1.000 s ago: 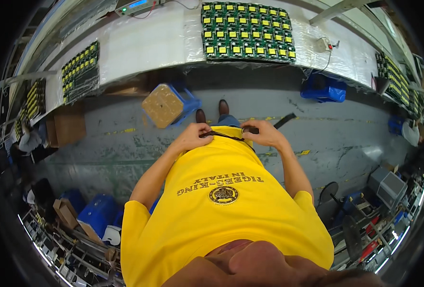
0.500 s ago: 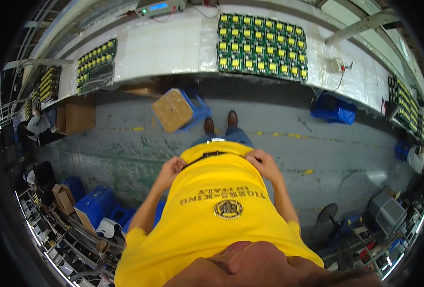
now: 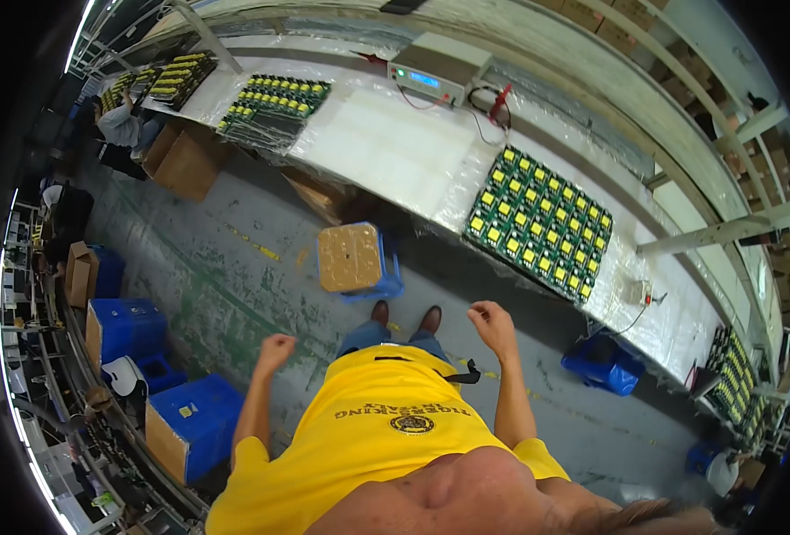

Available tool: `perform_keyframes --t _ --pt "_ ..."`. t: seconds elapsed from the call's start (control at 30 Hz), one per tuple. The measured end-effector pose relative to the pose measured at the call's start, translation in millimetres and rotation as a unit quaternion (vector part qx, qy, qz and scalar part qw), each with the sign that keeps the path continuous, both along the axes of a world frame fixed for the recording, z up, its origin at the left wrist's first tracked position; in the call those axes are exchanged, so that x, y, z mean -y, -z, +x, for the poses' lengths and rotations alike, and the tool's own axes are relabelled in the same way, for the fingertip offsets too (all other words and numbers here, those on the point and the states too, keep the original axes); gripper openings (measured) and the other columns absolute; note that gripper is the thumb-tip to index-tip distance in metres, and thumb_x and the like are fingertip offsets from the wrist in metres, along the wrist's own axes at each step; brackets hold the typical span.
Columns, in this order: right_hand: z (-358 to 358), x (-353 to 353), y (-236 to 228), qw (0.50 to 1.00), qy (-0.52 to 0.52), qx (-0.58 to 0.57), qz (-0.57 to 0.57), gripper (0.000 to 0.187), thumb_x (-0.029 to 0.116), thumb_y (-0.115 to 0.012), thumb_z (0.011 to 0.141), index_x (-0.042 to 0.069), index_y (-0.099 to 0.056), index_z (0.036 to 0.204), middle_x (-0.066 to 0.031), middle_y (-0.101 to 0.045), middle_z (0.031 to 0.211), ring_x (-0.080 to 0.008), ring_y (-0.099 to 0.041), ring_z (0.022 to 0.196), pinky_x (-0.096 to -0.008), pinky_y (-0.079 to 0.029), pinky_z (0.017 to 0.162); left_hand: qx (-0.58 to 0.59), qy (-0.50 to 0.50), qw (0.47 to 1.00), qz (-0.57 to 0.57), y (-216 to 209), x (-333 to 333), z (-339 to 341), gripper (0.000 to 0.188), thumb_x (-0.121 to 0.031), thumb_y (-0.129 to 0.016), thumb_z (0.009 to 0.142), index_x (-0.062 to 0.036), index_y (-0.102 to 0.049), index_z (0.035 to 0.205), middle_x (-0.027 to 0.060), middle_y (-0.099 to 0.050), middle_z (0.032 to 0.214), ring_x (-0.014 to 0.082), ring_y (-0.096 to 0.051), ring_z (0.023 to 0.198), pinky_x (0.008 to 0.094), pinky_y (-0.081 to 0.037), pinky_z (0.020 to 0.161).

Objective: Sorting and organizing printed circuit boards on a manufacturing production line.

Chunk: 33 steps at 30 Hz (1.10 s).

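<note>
My left hand (image 3: 276, 350) hangs in the air left of my waist, its fingers loosely curled with nothing visible in them. To the right and a little farther forward is my right hand (image 3: 493, 323), also off my body. Its fingers are bent and slightly apart, holding nothing. A black strap (image 3: 464, 374) sticks out from the right side of my waist, below the right hand and not touched by it. The yellow shirt (image 3: 386, 401) covers my front. Ahead of my feet stands a blue stool (image 3: 348, 257) with a tan, board-like top.
A long white workbench (image 3: 386, 143) runs across ahead, bearing green circuit boards with yellow parts (image 3: 542, 223) and a bench instrument (image 3: 426, 82) with a lit display. Under it sits a blue bin (image 3: 603, 364). Blue boxes (image 3: 190, 423) stand at left. A person (image 3: 120, 127) works far left.
Both hands have left the waist of the shirt and moved outward and forward. My view has turned left, so the bench now slants. The strap end now sticks out at my right side.
</note>
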State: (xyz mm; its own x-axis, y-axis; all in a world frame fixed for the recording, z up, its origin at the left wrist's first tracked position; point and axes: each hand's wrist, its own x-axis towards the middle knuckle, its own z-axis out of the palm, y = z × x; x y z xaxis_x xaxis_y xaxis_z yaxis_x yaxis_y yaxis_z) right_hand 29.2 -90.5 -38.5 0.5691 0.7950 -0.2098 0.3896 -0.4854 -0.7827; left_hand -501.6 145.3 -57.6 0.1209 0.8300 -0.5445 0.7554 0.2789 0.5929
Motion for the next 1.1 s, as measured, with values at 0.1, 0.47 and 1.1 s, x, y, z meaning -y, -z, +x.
perform_keyframes --t 0.1,0.47,1.1 --pt "-23.2 -27.0 -18.5 0.995 -0.079 0.053 -0.021 0.021 0.021 -0.076 0.098 0.002 -0.081 0.104 -0.0073 -0.076 0.087 -0.0188 -0.064 0.071 -0.0326 -0.053 0.069 0.083 0.129 0.988 0.002 -19.8 24.1 87.4 0.029 -0.03 -0.079 0.097 -0.0009 -0.08 0.097 0.0027 -0.071 0.078 0.0144 -0.057 0.068 0.0293 -0.05 0.066" --pt "-152.2 -41.4 -99.4 0.992 -0.121 -0.009 -0.024 0.017 0.014 -0.076 0.097 0.001 -0.082 0.106 -0.0083 -0.08 0.095 -0.0212 -0.066 0.074 -0.0314 -0.055 0.071 0.102 0.575 0.806 -0.094 -98.1 -21.1 178.6 0.034 -0.035 -0.077 0.095 -0.0011 -0.082 0.1 0.0095 -0.076 0.091 0.0245 -0.068 0.078 0.0376 -0.055 0.074" --pt "-186.3 -11.6 -67.8 0.94 -0.117 -0.288 -0.138 0.042 0.035 -0.08 0.096 0.002 -0.078 0.122 -0.0064 -0.079 0.102 -0.018 -0.067 0.084 -0.0273 -0.056 0.081 0.09 0.763 0.62 -0.159 -93.8 -35.6 244.0 0.033 -0.032 -0.075 0.096 -0.0023 -0.085 0.106 0.0064 -0.082 0.091 0.0209 -0.069 0.073 0.032 -0.057 0.072"
